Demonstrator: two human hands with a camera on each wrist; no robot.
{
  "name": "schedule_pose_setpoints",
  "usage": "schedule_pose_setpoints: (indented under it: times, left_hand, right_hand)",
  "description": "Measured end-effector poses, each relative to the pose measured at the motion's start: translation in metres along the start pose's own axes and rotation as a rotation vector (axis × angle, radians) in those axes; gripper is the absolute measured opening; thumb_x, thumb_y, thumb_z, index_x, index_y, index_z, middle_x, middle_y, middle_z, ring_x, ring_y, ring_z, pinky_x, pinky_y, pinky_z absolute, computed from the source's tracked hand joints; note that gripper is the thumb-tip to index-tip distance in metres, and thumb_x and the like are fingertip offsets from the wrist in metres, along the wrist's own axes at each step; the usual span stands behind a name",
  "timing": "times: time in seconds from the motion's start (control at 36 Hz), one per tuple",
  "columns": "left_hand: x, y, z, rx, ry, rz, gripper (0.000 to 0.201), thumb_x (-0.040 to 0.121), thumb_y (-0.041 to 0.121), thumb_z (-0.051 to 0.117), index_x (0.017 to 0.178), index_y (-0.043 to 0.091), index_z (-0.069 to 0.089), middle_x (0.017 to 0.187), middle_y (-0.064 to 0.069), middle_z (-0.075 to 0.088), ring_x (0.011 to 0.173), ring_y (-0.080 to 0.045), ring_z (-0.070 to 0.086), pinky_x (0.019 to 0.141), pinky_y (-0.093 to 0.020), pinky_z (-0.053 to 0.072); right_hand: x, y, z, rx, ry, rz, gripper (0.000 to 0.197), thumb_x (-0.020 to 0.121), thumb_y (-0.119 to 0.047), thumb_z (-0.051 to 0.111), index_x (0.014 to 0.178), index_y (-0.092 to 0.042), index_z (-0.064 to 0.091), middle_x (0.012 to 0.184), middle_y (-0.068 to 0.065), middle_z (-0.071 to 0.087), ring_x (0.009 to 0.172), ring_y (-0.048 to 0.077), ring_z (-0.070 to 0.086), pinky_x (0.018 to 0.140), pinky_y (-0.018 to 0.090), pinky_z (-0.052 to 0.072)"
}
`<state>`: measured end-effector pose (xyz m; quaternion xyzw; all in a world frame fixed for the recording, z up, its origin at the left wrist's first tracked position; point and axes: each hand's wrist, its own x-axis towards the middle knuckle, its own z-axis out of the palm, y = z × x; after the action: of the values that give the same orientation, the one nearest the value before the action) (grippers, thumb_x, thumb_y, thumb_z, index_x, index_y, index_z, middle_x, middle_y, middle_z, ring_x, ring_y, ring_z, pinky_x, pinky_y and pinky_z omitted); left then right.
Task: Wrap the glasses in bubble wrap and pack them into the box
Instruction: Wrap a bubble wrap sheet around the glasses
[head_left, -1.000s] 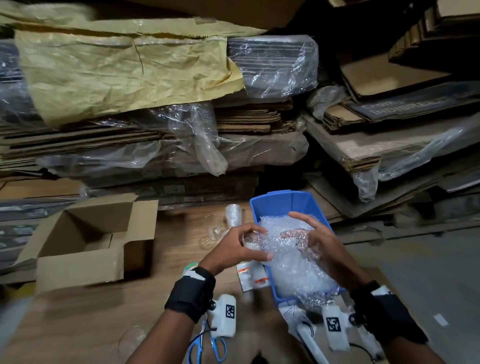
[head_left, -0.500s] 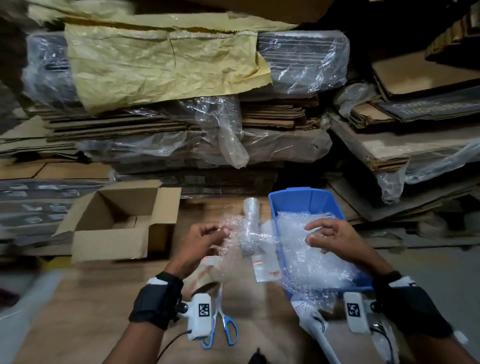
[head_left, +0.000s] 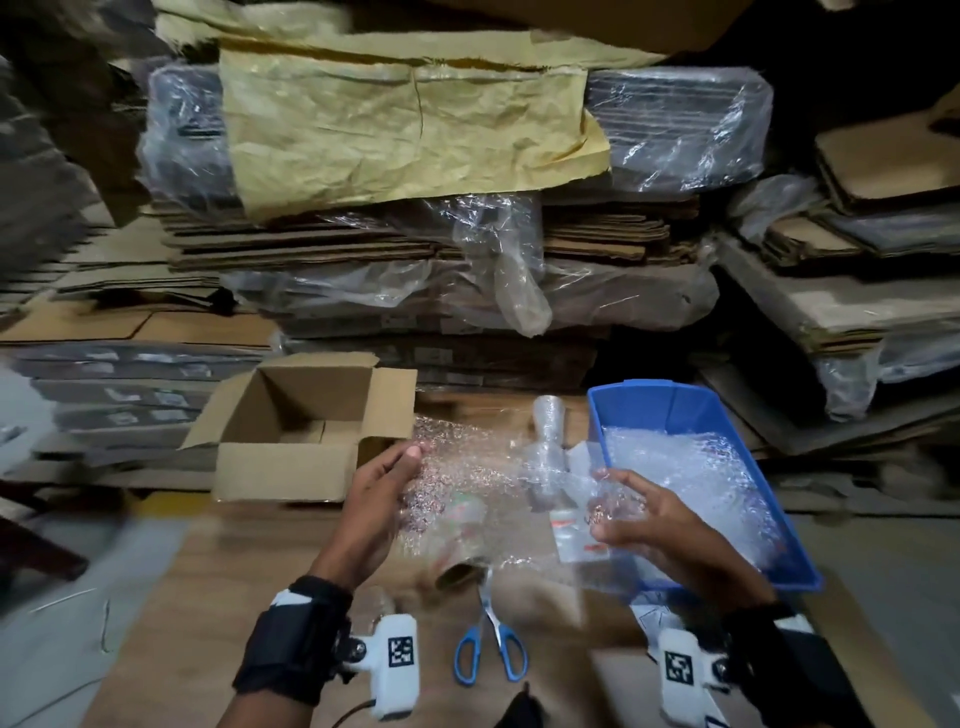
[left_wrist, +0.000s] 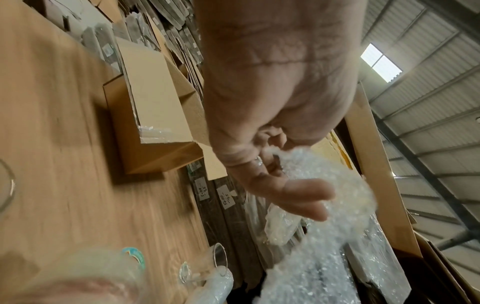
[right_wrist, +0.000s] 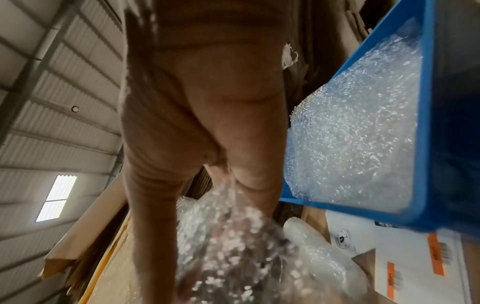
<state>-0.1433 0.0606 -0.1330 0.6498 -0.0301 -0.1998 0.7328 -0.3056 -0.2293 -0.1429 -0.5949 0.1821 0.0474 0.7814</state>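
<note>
two hands hold one sheet of bubble wrap (head_left: 467, 478) stretched above the table (head_left: 218, 597): the left hand (head_left: 382, 499) pinches its left edge between thumb and curled fingers (left_wrist: 303, 197), the right hand (head_left: 654, 525) grips the right edge. a bubble-wrapped glass (head_left: 545, 452) stands just behind the sheet; a bare glass (left_wrist: 205, 265) lies on its side nearby. the open cardboard box (head_left: 291, 441) sits to the left, a blue bin (head_left: 779, 514) of more wrap to the right. blue-handled scissors (head_left: 491, 649) and a tape roll (head_left: 462, 540) lie near.
</note>
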Motion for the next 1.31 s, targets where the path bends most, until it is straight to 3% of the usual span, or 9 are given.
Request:
schedule_pose_setpoints:
  times: [0.11,0.22,0.31,0.42,0.64,0.75,0.94,1.14,1.31]
  left_hand:
    - [-0.003,0.011,-0.021,0.026,-0.004,-0.004,0.019,0.103,0.026,0.058,0.110,0.025,0.076,0.124,0.007,0.071,0.118,-0.010,0.060,0.088,-0.033,0.043]
    - [-0.005,0.018,-0.048,0.048,-0.035,-0.055,0.015,0.098,0.024,0.066,0.102,0.020,0.079,0.107,-0.003,0.068,0.095,-0.022,0.054,0.074,-0.030,0.043]
    - [-0.007,0.021,-0.065,0.042,-0.138,-0.125,0.030,0.082,0.024,0.082,0.109,0.015,0.072,0.115,-0.004,0.075,0.105,-0.029,0.066,0.083,-0.038,0.052]
    - [-0.011,0.030,-0.078,0.074,-0.242,-0.168,0.047,0.076,0.003,0.080,0.118,0.018,0.065,0.108,-0.005,0.079,0.088,-0.017,0.074,0.066,-0.025,0.057]
    - [-0.001,0.033,-0.110,0.071,-0.235,-0.192,0.073,0.049,0.009,0.092,0.118,0.011,0.066,0.108,-0.008,0.078,0.090,-0.021,0.075,0.072,-0.026,0.061]
    - [0.001,0.033,-0.115,0.088,-0.207,-0.179,0.041,0.077,-0.015,0.076,0.111,0.006,0.069,0.089,-0.003,0.077,0.078,-0.014,0.072,0.062,-0.020,0.057]
    - [0.010,0.028,-0.127,0.171,-0.261,-0.150,0.017,0.090,-0.006,0.067,0.099,0.004,0.077,0.098,-0.015,0.075,0.086,-0.021,0.067,0.074,-0.030,0.054]
    - [0.013,0.013,-0.132,0.202,-0.245,-0.159,0.034,0.095,-0.012,0.053,0.086,0.008,0.080,0.106,-0.022,0.075,0.090,-0.033,0.065,0.073,-0.035,0.056]
    - [0.006,0.008,-0.127,0.140,-0.215,-0.208,0.035,0.097,-0.010,0.043,0.089,-0.005,0.077,0.113,-0.025,0.073,0.109,-0.039,0.065,0.089,-0.042,0.060]
  right_hand:
    - [-0.003,0.008,0.020,-0.043,0.049,0.007,0.076,0.064,0.002,0.085,0.134,-0.016,0.062,0.119,0.016,0.074,0.112,0.025,0.071,0.082,0.025,0.058]
    - [-0.003,0.011,0.033,-0.014,0.157,0.001,0.073,0.064,-0.011,0.084,0.133,-0.013,0.060,0.112,0.015,0.076,0.102,0.026,0.072,0.089,0.035,0.056]
    - [-0.003,0.010,0.043,-0.013,0.217,0.000,0.065,0.066,-0.006,0.088,0.126,-0.006,0.064,0.113,0.014,0.076,0.107,0.025,0.073,0.086,0.030,0.059]
    - [-0.006,0.009,0.057,0.000,0.315,-0.013,0.033,0.081,0.005,0.074,0.114,0.002,0.071,0.110,0.015,0.076,0.098,0.019,0.075,0.075,0.018,0.058]
    - [-0.011,0.008,0.072,-0.080,0.358,-0.005,0.028,0.086,0.008,0.068,0.113,0.003,0.073,0.107,0.015,0.077,0.089,0.015,0.075,0.075,0.020,0.059]
    - [-0.008,0.005,0.078,-0.078,0.396,-0.004,0.024,0.089,0.006,0.067,0.112,0.006,0.073,0.107,0.022,0.076,0.083,0.018,0.075,0.069,0.026,0.060]
    - [-0.007,0.003,0.090,-0.088,0.421,-0.028,0.026,0.093,0.018,0.049,0.110,0.013,0.068,0.088,0.009,0.079,0.072,0.017,0.076,0.058,0.023,0.059]
    - [-0.007,0.004,0.091,-0.101,0.405,-0.010,0.029,0.091,0.018,0.048,0.107,0.011,0.071,0.089,0.013,0.078,0.071,0.015,0.074,0.054,0.021,0.056]
    - [-0.002,0.011,0.081,-0.115,0.440,-0.049,0.025,0.096,0.000,0.054,0.101,0.002,0.077,0.107,0.015,0.077,0.104,0.025,0.069,0.087,0.029,0.055]
